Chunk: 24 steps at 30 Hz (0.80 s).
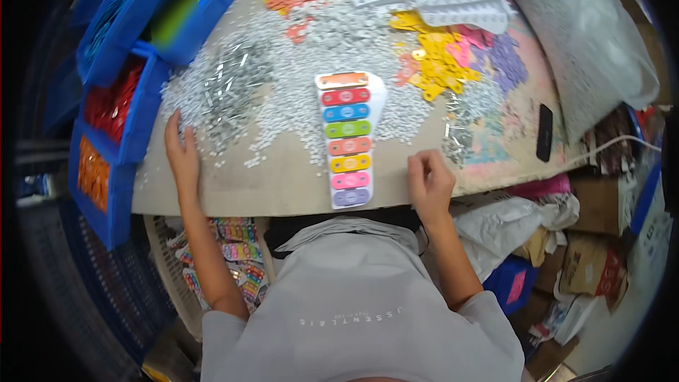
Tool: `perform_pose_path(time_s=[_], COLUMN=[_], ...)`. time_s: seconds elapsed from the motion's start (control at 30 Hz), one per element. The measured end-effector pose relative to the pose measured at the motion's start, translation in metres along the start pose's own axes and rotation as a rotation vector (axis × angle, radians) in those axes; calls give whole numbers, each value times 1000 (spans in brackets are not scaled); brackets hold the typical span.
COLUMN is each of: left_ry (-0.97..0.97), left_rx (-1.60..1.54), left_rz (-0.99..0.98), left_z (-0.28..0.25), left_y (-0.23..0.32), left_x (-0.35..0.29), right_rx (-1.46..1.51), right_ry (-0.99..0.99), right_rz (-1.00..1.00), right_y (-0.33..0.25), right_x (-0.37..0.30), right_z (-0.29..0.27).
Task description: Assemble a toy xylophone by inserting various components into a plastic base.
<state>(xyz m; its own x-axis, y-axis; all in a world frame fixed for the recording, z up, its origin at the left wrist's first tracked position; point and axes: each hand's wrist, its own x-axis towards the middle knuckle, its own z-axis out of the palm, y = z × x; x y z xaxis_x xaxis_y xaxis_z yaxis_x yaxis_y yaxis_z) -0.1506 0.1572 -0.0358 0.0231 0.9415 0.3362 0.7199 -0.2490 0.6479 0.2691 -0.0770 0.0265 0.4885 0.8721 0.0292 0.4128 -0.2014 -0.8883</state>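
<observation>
Eight coloured bars (348,129) line a white toy (378,101); left hand (182,152), fingers apart, beside small white pieces (304,78); right hand (432,182) curled, cannot tell if gripping.

The xylophone (349,129) lies right of bins (134,120).

Lighting: bright and fairly even over the worktop (212,194); direction cannot be told. Shadows: soft; dim beneath the worktop and toward the left rim. Glare: pale sheen on the orange bar (346,80), glints among the metal pins (237,78), whitish highlights on the clear plastic bag (594,49). Focus: green item (177,20) smeared, upper-left; fine detail soft overall. Distortion: fisheye, worktop's front edge bowed, corners black.
</observation>
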Motion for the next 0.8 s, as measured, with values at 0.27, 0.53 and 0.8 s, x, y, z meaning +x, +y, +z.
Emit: perform_pose_path(time_s=[0.27, 0.53, 0.8], left_ry=[51, 130, 190], left_rx=[-16, 14, -9], left_rz=[-58, 77, 42], left_z=[9, 3, 1], left_y=[18, 35, 30], left_x=[3, 3, 4], right_rx=[-406, -374, -19], right_ry=[590, 477, 702], right_rz=[-106, 21, -110], right_y=[73, 115, 116], right_x=[94, 107, 95], right_z=[-117, -122, -114])
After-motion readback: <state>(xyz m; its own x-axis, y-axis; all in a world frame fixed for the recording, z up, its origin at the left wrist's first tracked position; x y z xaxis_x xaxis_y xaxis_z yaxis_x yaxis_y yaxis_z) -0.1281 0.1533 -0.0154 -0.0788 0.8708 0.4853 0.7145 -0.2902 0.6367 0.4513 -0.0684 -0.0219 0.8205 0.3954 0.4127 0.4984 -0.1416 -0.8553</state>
